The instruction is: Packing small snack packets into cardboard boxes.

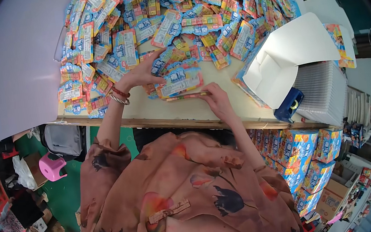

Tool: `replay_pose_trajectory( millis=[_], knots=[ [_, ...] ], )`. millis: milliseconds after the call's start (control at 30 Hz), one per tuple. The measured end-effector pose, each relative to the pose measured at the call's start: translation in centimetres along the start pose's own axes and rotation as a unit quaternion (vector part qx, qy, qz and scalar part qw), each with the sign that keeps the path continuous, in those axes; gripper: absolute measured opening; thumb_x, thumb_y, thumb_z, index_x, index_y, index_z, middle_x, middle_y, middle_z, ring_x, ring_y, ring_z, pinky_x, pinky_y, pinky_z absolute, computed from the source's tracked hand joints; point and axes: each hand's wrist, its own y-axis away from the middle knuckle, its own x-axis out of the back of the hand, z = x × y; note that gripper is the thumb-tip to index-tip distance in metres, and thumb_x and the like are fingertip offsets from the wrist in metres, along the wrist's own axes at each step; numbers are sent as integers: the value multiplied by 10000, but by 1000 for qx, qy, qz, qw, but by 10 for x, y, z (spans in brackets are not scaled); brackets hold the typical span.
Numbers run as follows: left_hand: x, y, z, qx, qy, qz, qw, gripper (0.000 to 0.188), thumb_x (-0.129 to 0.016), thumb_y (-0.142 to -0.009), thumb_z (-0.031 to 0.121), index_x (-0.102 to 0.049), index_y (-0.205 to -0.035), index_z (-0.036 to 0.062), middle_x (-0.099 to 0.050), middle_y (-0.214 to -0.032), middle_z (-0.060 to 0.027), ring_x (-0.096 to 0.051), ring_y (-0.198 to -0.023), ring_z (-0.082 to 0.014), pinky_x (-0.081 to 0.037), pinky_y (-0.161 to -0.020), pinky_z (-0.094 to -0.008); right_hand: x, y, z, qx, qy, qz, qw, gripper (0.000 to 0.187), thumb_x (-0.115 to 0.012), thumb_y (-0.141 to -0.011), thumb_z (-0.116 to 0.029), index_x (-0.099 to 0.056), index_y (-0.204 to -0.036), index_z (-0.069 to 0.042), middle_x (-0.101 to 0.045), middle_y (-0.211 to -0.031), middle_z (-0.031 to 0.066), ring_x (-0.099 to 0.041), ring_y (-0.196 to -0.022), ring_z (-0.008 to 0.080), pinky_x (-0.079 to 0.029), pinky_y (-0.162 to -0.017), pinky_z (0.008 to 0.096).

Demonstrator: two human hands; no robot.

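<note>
My left hand point(142, 73) reaches over the near edge of a big heap of flat, colourful blister packs point(202, 23), its thumb and fingers spread apart. Close to its fingertips lies one blister pack point(180, 80) with its pale printed back up. My right hand point(219, 101) pinches the right end of another blister pack point(187, 96), seen nearly edge-on just in front of that one. This held pack is low over the table point(148, 113), near its front edge; whether it touches the surface I cannot tell. A red bracelet and a metal bangle circle my left wrist.
To the right stands an open white-lined carton point(268, 66) with raised flaps. Beside it are a blue tape dispenser point(289, 104) and a stack of clear plastic trays point(324, 92). Printed boxes point(294, 149) are piled below the table; a pink stool point(53, 166) stands lower left.
</note>
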Motion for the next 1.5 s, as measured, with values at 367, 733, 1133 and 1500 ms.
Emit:
replay_pose_trajectory(
  millis=[367, 733, 1133, 1500],
  knots=[
    [-57, 43, 28, -5, -8, 93, 996, 1194, -841, -605, 159, -69, -1515, 154, -380, -1381, -198, -457, -1209, -404, -426, -980, -419, -38, -19, -24, 44, 109, 120, 986, 396, -735, -754, -93, -526, -1082, -23, -565, -958, 142, -579, -907, 327, -487, -812, 384],
    [-66, 48, 23, -80, -48, 157, 983, 1072, -766, -641, 37, -143, -1501, 179, -347, -1377, -162, -558, -1048, -385, -521, -819, -430, 23, -105, 1, -20, -10, 82, 996, 295, -690, -833, -115, -573, -1086, -16, -623, -969, 113, -629, -857, 181, -516, -750, 301],
    [-93, 66, 15, -71, -102, 213, 969, 822, -755, -632, 28, -375, -1357, 101, -435, -1308, -136, -549, -1086, -331, -517, -842, -385, 75, -150, -83, 125, 193, -87, 969, 165, -635, -837, -147, -641, -989, -82, -636, -952, 80, -625, -855, 287, -505, -700, 368],
    [-97, 61, 15, -62, -44, 430, 899, 1069, -795, -650, 35, -143, -1494, 115, -388, -1385, -180, -510, -1207, -334, -496, -960, -391, -34, -177, -76, 103, 60, -359, 926, 121, -617, -836, -129, -602, -889, -21, -647, -772, 128, -619, -735, 290, -466, -674, 362]
  ],
)
